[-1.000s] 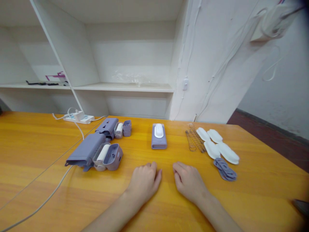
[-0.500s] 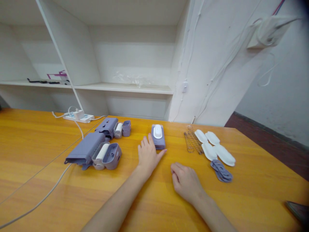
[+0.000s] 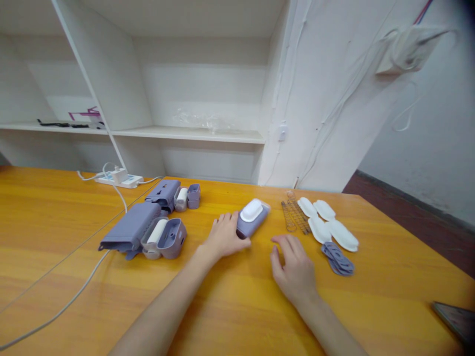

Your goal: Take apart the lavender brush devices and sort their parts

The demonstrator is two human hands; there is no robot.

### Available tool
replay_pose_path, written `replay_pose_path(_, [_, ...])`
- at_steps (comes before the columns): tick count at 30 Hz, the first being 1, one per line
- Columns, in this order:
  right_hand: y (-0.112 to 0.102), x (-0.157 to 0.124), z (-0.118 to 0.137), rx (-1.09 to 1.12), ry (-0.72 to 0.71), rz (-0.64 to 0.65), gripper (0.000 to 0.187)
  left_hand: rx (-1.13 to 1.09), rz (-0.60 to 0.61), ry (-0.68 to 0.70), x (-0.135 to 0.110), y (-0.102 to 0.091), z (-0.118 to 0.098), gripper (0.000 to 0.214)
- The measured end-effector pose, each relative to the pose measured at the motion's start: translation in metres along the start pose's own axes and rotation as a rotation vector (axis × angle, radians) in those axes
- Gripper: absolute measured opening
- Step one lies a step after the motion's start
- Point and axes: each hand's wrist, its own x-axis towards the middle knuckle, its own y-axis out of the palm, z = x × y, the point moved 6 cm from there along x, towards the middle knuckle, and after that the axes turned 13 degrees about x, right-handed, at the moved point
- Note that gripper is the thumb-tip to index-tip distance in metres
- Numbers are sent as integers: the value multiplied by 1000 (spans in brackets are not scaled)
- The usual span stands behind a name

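Note:
A purple box-shaped case with a white oval piece on its face (image 3: 253, 217) is at mid-table, turned slantwise with its far end to the right. My left hand (image 3: 225, 236) grips its near left end, fingers along the left side and thumb around the near end. Part of the case is hidden by that hand. To the right, my right hand (image 3: 295, 267) is just above or on the table, its thumb and fingers apart with nothing between them. Beyond it lie several metal springs (image 3: 295, 215), several white oval covers (image 3: 343, 235) and a stack of flat purple pieces (image 3: 337, 258).
Purple housings (image 3: 131, 226) and small open purple cups (image 3: 172, 238) with white cylinders stand on the left. A power strip (image 3: 122, 179) and white cables lie behind them. A dark flat object (image 3: 454, 319) is at the right edge. White shelves (image 3: 193, 132) rise at the back.
My left hand has closed around the case, which has swung from straight to slanting right. My right hand has opened from a loose curl and shifted slightly right.

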Motion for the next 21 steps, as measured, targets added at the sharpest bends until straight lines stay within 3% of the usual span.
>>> replay_pose_path(3, [-13, 2, 0, -16, -49, -184, 32, -129, 79, 191, -17, -4, 6, 87])
replay_pose_path(7, [-15, 1, -2, -35, -57, -206, 39, -319, 2, 214, -43, -12, 12, 97])
replay_pose_path(11, [-10, 0, -1, -64, -78, -132, 40, -415, -122, 225, -67, -29, 1, 57])
replay_pose_path(14, [-3, 2, -1, -48, -99, -2, 40, -510, -206, 235, -80, -61, -17, 30])
replay_pose_path(18, [-3, 2, -5, 44, -109, 54, 34, -584, -259, 367, -111, -113, -47, 21])
replay_pose_path(20, [-4, 1, -5, 63, -131, 35, 31, -573, -256, 524, -137, -124, -58, 23])
replay_pose_path(21, [-4, 0, -4, 68, -143, 27, 30, -578, -311, 521, -150, -126, -56, 22])
